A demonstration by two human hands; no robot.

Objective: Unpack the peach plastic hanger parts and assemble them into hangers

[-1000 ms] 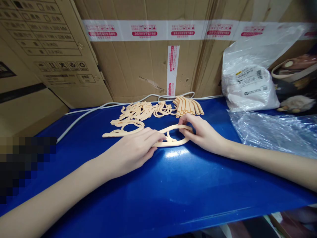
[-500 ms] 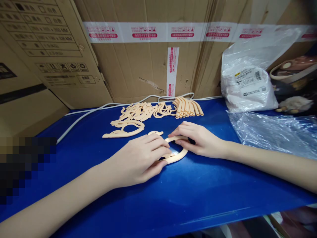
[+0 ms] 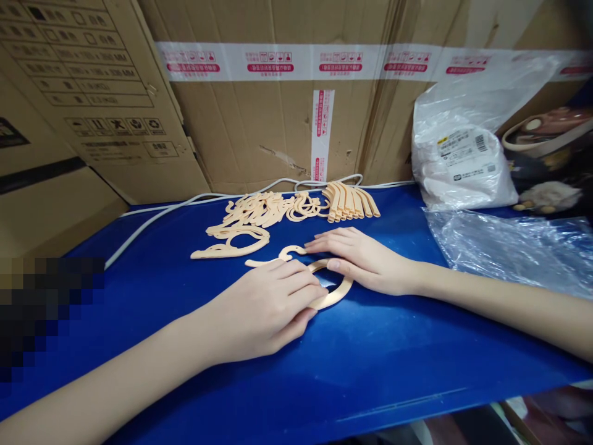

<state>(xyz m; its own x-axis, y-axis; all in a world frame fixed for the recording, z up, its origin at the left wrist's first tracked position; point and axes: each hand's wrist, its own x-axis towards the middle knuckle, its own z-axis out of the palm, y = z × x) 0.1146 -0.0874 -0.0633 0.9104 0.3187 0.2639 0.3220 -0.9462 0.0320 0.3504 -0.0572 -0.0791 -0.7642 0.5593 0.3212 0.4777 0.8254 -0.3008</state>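
Observation:
A cream plastic folding clothes hanger [image 3: 341, 295] lies on the blue table, its curved arms making a ring between my hands. My left hand [image 3: 271, 303] is closed over its left part, thumb at the near edge, and hides much of it. My right hand [image 3: 370, 259] grips the far right side; its thumb rests on the arm and its fingertips reach the cream hook [image 3: 291, 250]. A thin cream end sticks out left of the hook. Beyond my left hand lies another folded hanger [image 3: 231, 250] of the same colour.
At the back are a heap of cream hanger pieces [image 3: 257, 209], several hooks [image 3: 303, 207] and a stack of curved arms [image 3: 349, 201]. A white cable [image 3: 152, 222] runs behind them. Cardboard boxes [image 3: 259, 123] wall the back; a white bag [image 3: 463, 161] and clear plastic [image 3: 504, 247] lie right.
The right fingers have shifted left from the ring to the hook, which now shows more fully. My left hand has moved slightly right and nearer. A thin cream end now shows left of the hook.

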